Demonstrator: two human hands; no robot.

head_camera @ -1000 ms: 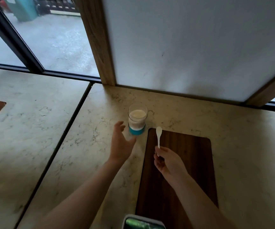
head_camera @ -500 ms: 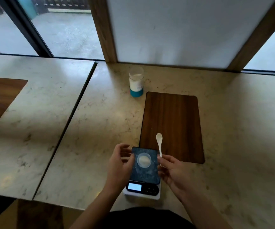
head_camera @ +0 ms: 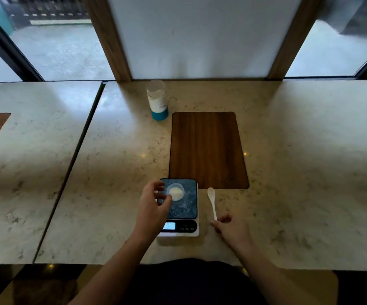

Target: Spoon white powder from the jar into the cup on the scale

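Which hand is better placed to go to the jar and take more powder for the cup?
The right hand, most likely: it holds the spoon by the handle, beside the scale. The left hand is at the cup, with no tool. The jar stands far from both.

A clear jar with a teal base stood upright at the far edge of the counter, about half full of white powder. A small clear cup holding white powder sat on the dark platform of a digital scale. A white plastic spoon lay just right of the scale.
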